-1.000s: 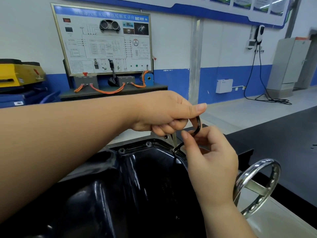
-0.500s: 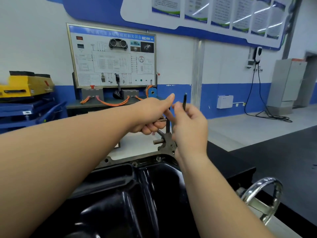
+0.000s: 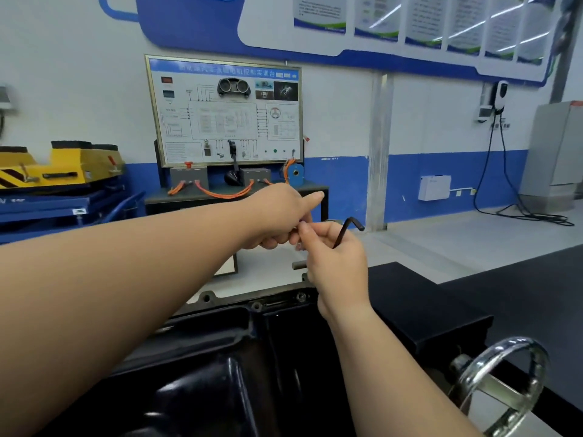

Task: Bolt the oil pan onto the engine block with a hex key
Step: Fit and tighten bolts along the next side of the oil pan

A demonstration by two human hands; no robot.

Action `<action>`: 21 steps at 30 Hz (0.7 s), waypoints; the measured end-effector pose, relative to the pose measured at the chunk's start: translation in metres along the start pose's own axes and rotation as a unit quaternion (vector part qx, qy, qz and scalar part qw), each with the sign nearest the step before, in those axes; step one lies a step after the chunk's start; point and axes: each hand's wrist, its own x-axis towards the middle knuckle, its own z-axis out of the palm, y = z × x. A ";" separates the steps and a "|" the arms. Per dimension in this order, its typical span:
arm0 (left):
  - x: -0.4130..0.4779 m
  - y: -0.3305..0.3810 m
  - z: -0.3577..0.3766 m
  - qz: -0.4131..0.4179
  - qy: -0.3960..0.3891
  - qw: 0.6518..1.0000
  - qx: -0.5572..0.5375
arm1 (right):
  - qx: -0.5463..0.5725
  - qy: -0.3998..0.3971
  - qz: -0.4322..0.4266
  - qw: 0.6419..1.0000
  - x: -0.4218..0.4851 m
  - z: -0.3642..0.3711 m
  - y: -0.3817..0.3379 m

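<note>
The glossy black oil pan lies low in the middle, and its far flange carries bolts in its holes. Above that far edge my right hand grips a black L-shaped hex key, whose short bent end sticks up to the right. My left hand reaches in from the left. Its fingers are curled and its index finger points right, with the knuckles touching my right fingertips. Whether it pinches anything small is hidden.
A chrome handwheel stands at the lower right beside a black stand top. A short metal stub pokes out behind the flange. Against the far wall are a wiring training board and a yellow lift.
Both hands rose from the pan's far corner and now meet in the air. The hex key turned in my right hand, its bent end now pointing up and right. The view tilted upward.
</note>
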 end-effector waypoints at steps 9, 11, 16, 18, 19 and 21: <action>-0.019 0.002 -0.014 0.072 -0.005 0.995 0.066 | 0.211 0.003 0.144 0.967 -0.001 0.000 -0.008; -0.020 0.000 -0.009 0.087 -0.003 0.995 0.054 | 0.240 -0.010 0.161 0.957 -0.001 -0.001 -0.009; -0.016 -0.005 -0.006 0.123 0.049 0.991 0.037 | 0.266 -0.024 0.175 0.948 0.001 -0.004 -0.009; -0.016 -0.009 -0.005 0.141 0.060 0.988 0.039 | 0.238 -0.014 0.171 0.956 0.000 -0.004 -0.009; -0.016 -0.011 -0.004 0.147 0.063 0.986 0.047 | 0.202 0.004 0.159 0.966 0.000 -0.004 -0.009; -0.014 -0.015 -0.005 0.147 0.061 0.985 0.068 | 0.121 0.068 0.118 0.983 0.000 -0.007 -0.009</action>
